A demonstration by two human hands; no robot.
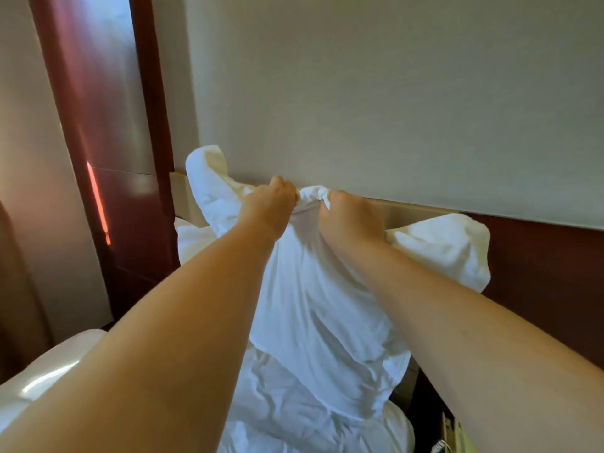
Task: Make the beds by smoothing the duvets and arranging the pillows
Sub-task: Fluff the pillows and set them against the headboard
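Note:
A white pillow (pixel 313 299) is held up in front of me against the wall, its two upper corners flopping out to the left and right. My left hand (pixel 271 207) and my right hand (pixel 349 217) are close together, both clenched on the bunched top edge of its case. The pillow hangs down from my fists, and its lower end rests on crumpled white bedding (pixel 287 407). More white bedding (pixel 189 237) shows behind my left forearm.
A dark red wooden headboard panel (pixel 539 276) with a pale top rail runs along the beige wall (pixel 392 93). A dark red wooden frame (pixel 108 142) stands at the left. A white rounded object (pixel 49 374) lies at the lower left.

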